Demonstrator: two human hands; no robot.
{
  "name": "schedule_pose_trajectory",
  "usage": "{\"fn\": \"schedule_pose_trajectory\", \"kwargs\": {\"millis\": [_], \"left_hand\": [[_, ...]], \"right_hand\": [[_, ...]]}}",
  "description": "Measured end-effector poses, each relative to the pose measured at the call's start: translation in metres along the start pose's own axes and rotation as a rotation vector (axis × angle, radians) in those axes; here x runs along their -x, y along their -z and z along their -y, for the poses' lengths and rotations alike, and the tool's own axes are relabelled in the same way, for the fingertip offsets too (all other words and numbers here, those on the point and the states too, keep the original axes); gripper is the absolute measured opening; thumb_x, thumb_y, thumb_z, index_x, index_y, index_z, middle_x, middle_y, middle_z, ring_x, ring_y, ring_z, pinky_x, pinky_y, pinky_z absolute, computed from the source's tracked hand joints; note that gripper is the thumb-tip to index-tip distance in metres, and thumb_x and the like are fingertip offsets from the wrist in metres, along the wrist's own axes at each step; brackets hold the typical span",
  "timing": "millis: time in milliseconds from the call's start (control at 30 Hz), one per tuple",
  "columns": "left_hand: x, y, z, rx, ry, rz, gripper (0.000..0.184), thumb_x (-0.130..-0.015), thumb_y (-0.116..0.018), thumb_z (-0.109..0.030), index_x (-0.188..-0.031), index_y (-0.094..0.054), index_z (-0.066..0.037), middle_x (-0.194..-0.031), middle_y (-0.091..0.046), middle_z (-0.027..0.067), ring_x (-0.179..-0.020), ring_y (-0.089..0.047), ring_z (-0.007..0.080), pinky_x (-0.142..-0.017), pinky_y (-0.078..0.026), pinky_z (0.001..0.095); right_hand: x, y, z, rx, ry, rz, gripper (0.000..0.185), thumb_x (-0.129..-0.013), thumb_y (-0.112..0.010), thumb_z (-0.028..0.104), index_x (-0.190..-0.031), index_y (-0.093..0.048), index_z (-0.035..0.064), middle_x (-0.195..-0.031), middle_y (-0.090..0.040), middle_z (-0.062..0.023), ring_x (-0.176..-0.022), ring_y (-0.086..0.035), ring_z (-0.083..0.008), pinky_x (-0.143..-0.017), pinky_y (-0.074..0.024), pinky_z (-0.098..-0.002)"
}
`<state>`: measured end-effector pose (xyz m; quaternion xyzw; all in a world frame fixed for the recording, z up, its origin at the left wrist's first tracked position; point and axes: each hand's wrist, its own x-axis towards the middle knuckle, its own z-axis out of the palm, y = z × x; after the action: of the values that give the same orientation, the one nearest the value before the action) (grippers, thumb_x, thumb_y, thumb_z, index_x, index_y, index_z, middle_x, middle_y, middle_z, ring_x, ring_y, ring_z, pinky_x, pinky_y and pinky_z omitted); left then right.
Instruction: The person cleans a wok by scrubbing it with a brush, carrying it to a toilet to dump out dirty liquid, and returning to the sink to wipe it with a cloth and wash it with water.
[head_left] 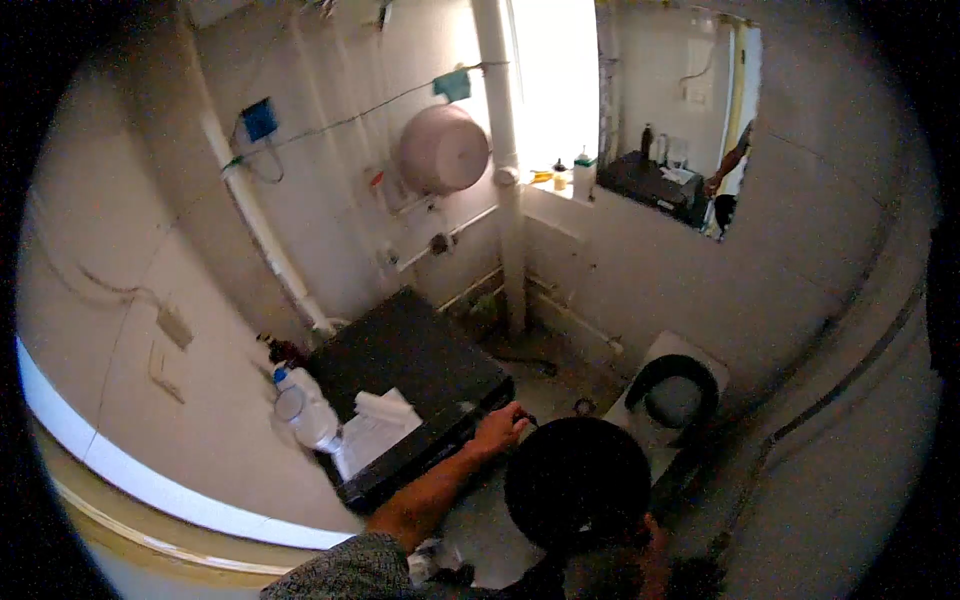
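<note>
A round, black pan-like vessel (577,480) is held low in front of me, its dark face turned up toward the camera. My left hand (498,430) is closed at its upper left edge, where a small dark piece like a handle shows by the fingers. On the opposite side, my right hand (653,548) grips the lower right edge, partly lost in shadow. The inside is too dark to make out, apart from a small pale spot near the bottom.
A black cabinet (410,345) stands left, bearing papers (375,440) and white bottles (308,410). To the right is a toilet (715,362) with a dark seat. A pink basin (445,150) hangs on the wall; a mirror (680,90) is beside the bright window (555,85).
</note>
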<state>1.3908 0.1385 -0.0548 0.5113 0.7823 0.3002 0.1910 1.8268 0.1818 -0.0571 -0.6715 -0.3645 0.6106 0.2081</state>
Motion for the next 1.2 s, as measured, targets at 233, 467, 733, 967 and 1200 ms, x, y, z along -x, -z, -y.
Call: {"fn": "schedule_pose_trajectory", "kwargs": {"millis": [233,467,733,967,1200], "left_hand": [[0.136,0.007,0.044,0.163,0.197,-0.009,0.046,-0.094,-0.06,-0.037,-0.131,-0.056,-0.01,-0.117,-0.067,0.0151,-0.105,-0.064,0.0332,-0.089,-0.05,0.0441],[0.3,-0.023,0.069,0.245,0.405,-0.175,0.064,-0.088,-0.069,-0.042,-0.134,-0.05,-0.001,-0.113,-0.066,0.0194,-0.106,-0.064,0.0294,-0.09,-0.05,0.0412],[0.624,0.058,0.062,1.026,1.029,-0.4,0.042,-0.093,-0.066,-0.028,-0.124,-0.057,-0.002,-0.102,-0.067,0.0107,-0.094,-0.064,0.0198,-0.079,-0.053,0.0339],[0.692,0.208,0.033,0.658,0.942,-1.554,0.037,-0.096,-0.052,-0.018,-0.131,-0.048,-0.005,-0.126,-0.053,0.0073,-0.109,-0.053,0.0169,-0.092,-0.044,0.0349],[0.667,0.25,0.012,0.81,0.646,-1.469,0.055,-0.095,-0.048,-0.003,-0.147,-0.033,-0.001,-0.146,-0.042,0.014,-0.128,-0.045,0.0238,-0.109,-0.034,0.0335]], "right_hand": [[0.149,-0.014,-0.034,0.085,-0.074,-0.195,0.055,-0.081,-0.074,0.027,-0.128,-0.056,0.0036,-0.107,-0.065,-0.0097,-0.09,-0.063,-0.0274,-0.077,-0.051,-0.0424],[0.184,0.005,-0.116,0.014,0.038,0.105,0.06,-0.08,-0.075,0.021,-0.13,-0.047,0.0043,-0.102,-0.061,-0.0082,-0.087,-0.061,-0.0239,-0.075,-0.0505,-0.041],[0.226,-0.03,-0.163,0.339,-0.086,-0.153,0.083,-0.083,-0.074,0.035,-0.147,-0.033,0.0026,-0.143,-0.045,-0.0204,-0.125,-0.05,-0.0373,-0.094,-0.0474,-0.0504],[0.203,-0.029,-0.238,0.474,-0.062,-0.043,0.086,-0.087,-0.07,0.042,-0.15,-0.028,0.0018,-0.153,-0.031,-0.0217,-0.135,-0.04,-0.0391,-0.101,-0.0431,-0.0532],[0.12,-0.01,-0.365,0.504,0.045,0.096,0.075,-0.086,-0.074,0.031,-0.144,-0.04,-0.0022,-0.139,-0.05,-0.0218,-0.125,-0.052,-0.034,-0.095,-0.0474,-0.0476]]}}
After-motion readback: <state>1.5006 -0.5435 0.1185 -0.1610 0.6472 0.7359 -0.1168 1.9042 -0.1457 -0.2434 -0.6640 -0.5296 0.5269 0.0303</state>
